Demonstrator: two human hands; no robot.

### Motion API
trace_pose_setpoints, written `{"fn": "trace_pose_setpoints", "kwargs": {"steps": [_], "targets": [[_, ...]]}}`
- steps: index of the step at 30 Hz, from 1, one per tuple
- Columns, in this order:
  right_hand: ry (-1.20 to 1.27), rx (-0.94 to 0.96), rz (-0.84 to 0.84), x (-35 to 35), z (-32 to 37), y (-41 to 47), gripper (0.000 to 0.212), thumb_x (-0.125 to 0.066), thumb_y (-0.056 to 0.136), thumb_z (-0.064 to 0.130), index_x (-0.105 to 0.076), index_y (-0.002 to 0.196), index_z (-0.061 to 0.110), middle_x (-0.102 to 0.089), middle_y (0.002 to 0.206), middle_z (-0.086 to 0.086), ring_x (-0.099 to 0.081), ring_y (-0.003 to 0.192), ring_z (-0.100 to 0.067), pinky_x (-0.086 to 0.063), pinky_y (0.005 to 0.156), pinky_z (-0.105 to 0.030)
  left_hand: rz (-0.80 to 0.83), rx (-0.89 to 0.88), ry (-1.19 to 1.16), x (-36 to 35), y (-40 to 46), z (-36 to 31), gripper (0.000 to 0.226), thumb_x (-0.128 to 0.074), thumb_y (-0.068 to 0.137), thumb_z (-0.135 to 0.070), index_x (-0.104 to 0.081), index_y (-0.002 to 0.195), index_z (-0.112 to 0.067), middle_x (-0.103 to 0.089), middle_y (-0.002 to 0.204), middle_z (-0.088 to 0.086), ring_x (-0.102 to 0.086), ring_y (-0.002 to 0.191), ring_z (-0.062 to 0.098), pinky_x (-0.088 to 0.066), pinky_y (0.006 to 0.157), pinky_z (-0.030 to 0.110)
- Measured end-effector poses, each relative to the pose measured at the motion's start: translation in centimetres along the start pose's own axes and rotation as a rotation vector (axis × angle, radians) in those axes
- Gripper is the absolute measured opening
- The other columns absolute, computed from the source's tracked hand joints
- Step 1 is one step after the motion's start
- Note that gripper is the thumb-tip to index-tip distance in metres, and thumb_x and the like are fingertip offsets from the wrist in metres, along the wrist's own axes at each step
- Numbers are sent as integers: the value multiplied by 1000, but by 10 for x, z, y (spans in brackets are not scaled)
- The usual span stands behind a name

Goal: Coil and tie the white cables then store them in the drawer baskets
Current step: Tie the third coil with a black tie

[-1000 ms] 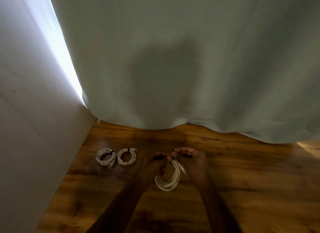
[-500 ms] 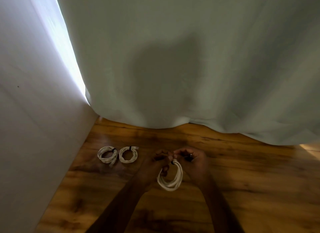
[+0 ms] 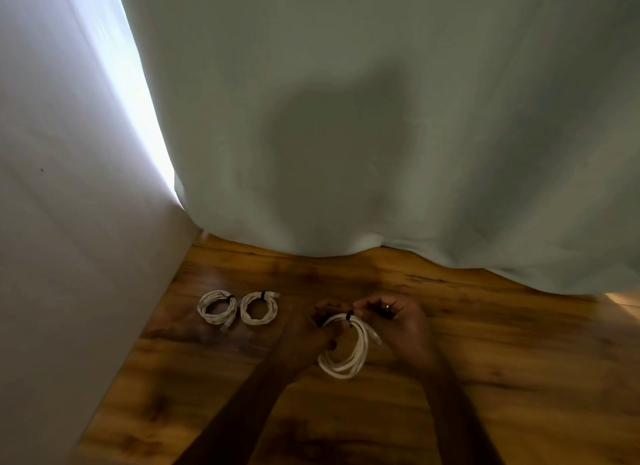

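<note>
Two forearms enter from bottom edge. Left hand [image 3: 313, 329] and right hand [image 3: 398, 321] held together above wooden floor [image 3: 519, 378], fingers curled, pinching top of white cable coil [image 3: 346, 357] at black tie [image 3: 349, 315]. Coil hangs below hands. Further left, two tied coils [image 3: 217, 308] [image 3: 259, 308] lie on floor, just beside each other, near white wall [image 3: 69, 239]. Beyond, pale curtain [image 3: 381, 118] reaches floor.

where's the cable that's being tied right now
In the head view, low and centre, the coiled cable hangs between both hands, left hand and right hand, to the right of two tied coils on the floor.
</note>
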State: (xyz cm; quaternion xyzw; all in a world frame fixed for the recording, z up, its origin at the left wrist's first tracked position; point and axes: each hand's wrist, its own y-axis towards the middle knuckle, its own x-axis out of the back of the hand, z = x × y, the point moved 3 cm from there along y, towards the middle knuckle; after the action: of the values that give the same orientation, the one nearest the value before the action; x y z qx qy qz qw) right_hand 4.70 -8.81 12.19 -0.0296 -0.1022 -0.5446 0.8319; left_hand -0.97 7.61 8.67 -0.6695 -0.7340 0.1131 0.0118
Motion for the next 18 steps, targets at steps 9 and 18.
{"fn": "trace_pose_setpoints", "kwargs": {"steps": [9, 18], "targets": [[-260, -25, 262, 17, 15, 8, 20, -69, 90, 5, -80, 96, 20, -78, 95, 9, -72, 91, -9, -59, 86, -37, 37, -1, -37, 3, -2, -6, 18, -66, 89, -2, -73, 102, -11, -70, 80, 4, -54, 56, 19, -46, 54, 32], [-550, 183, 385, 16, 27, 15, 21, -69, 92, 10, -78, 100, 28, -70, 97, 14, -68, 89, -4, -59, 77, -38, 1, 9, 31, 0, -4, -12, 14, -69, 87, 1, -73, 92, -11, -68, 68, 2, -52, 54, 19, -44, 50, 28]]}}
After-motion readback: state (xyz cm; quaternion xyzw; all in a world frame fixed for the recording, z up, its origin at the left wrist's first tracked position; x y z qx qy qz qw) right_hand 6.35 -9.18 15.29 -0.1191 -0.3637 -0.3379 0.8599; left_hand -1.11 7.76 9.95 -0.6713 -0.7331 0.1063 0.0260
